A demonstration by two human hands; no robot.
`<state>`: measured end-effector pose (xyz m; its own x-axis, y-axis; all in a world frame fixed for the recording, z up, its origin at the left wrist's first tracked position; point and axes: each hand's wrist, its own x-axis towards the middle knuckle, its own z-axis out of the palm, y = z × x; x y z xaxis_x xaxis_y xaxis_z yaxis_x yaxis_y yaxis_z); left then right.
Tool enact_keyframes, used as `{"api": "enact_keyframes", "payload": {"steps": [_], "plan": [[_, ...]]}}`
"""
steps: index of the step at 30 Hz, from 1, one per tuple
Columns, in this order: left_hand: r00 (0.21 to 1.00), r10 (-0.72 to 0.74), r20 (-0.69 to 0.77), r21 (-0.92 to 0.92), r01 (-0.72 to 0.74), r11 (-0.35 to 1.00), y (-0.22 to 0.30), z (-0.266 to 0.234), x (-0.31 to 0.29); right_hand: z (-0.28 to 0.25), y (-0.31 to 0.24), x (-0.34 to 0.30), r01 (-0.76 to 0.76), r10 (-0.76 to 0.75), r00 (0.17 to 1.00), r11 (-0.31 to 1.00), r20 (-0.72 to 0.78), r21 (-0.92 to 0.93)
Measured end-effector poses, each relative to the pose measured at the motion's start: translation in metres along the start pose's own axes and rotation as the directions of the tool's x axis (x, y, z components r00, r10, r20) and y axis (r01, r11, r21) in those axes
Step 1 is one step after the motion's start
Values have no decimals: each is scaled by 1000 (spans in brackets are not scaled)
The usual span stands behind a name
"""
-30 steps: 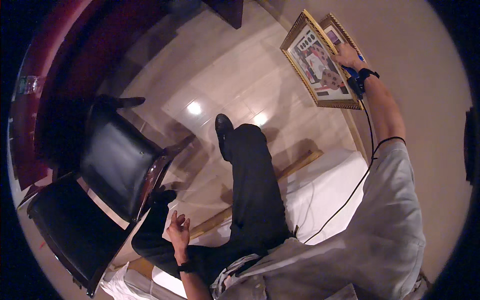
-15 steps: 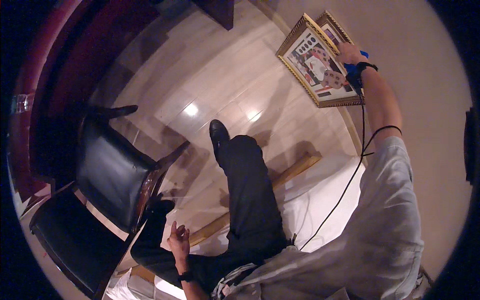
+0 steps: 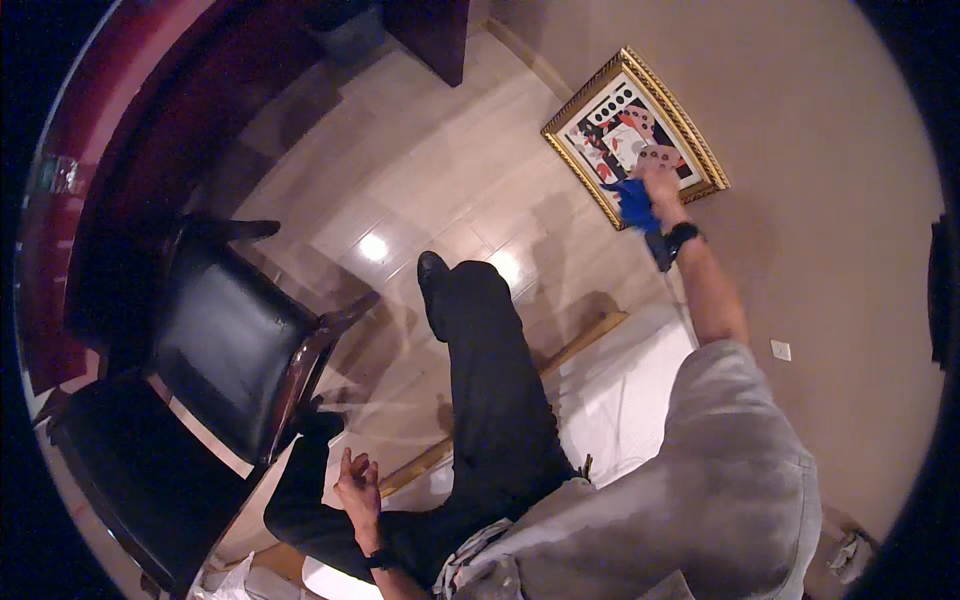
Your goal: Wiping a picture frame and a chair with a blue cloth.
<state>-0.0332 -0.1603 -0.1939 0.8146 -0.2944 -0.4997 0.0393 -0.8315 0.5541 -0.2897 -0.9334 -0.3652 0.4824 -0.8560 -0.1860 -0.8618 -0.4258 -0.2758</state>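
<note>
A gold-framed picture (image 3: 590, 150) stands on the floor at the upper right, tilted back against the wall. My right hand (image 3: 660, 183) is in front of its lower right part, slightly blurred. Its fingers are closed on a blue cloth (image 3: 637, 205), which bunches out below them near the lower edge of the frame. Above my bent leg at the lower left, my left hand (image 3: 358, 483) holds nothing, its fingers half bent and apart.
Two black-seated chairs (image 3: 232, 335) stand at the left beside dark red furniture (image 3: 140, 130). Behind my legs lies a wooden-edged white surface (image 3: 625, 385). A wall (image 3: 830, 230) with a small white plate (image 3: 781, 350) rises at the right. My shoe (image 3: 432, 280) is on the tiled floor.
My right hand has moved from the picture's right edge down and left across its front. The picture has tipped back, and the second frame seen behind it is hidden. My left hand stays put.
</note>
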Motion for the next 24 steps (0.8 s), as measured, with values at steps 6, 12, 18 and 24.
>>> {"api": "enact_keyframes", "payload": {"steps": [6, 12, 18, 24], "plan": [[964, -11, -265, -90, -14, 996, 8, -57, -43, -8, -235, -96, -525, -235, 850, -305, 471, 794], [696, -1, -718, -190, -194, 963, 1, -128, -68, -86, -415, -118, -411, -709, 636, 23, 305, 911], [550, -154, -821, -435, -427, 793, -22, -166, -95, -31, -570, -212, 118, -788, 424, 537, 447, 835], [278, -338, -899, -437, -531, 726, -46, -187, -98, -9, -658, -305, 49, -730, 448, 596, 515, 802]]}}
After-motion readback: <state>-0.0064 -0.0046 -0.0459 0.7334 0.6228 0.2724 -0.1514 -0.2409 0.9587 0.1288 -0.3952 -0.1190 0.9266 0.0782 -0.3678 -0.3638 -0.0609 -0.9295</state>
